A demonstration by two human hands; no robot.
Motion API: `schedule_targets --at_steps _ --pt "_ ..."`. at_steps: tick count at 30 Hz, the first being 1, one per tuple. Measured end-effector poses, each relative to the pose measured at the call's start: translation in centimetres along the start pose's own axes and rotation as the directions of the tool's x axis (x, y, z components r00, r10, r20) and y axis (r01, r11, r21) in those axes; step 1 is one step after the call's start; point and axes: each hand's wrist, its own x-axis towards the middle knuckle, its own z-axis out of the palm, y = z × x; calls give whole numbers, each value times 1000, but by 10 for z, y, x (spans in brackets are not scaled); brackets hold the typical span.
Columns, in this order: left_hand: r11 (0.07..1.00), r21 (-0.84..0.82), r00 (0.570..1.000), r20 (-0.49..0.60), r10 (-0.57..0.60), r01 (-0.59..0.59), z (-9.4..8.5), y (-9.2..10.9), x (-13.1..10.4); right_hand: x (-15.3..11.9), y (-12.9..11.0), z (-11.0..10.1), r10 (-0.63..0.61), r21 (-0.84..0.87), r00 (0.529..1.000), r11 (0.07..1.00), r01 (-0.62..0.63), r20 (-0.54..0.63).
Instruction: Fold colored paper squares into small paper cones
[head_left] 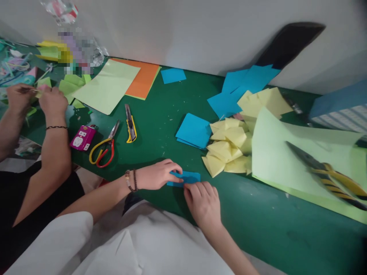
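Note:
A small piece of blue paper (192,176), folded into a narrow strip, lies on the green table near its front edge. From the left, my left hand (157,175) holds it, thumb and fingers pressed on its left part. My right hand (204,200) pinches the lower edge with curled fingers, close to the left fingertips. The hands partly cover the strip. Just beyond them rests a stack of blue paper squares (193,130). Beside that stack is a pile of folded yellow paper pieces (226,145).
Scissors (106,149), a yellow cutter knife (131,126) and a magenta box (83,138) lie left. Large scissors (327,173) rest on green sheets (275,149) at right. Pale green paper (110,86) and orange paper (146,76) lie behind. A co-worker's hands (53,101) work at far left.

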Motion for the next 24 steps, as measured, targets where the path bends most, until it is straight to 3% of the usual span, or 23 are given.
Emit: schedule_targets --at_steps 14,17,21,24 --pt "998 -60 999 6 -35 35 -2 1 3 15 -37 23 -164 129 985 977 169 -42" --pt "999 -38 999 -10 -34 34 -1 4 2 14 -22 10 -133 180 989 973 143 -63" --pt "999 37 998 -37 41 -40 1 3 0 7 27 -14 16 117 994 993 -4 -104" --pt "991 114 995 -60 83 -76 0 -1 1 -1 56 -21 -66 42 997 997 67 -30"
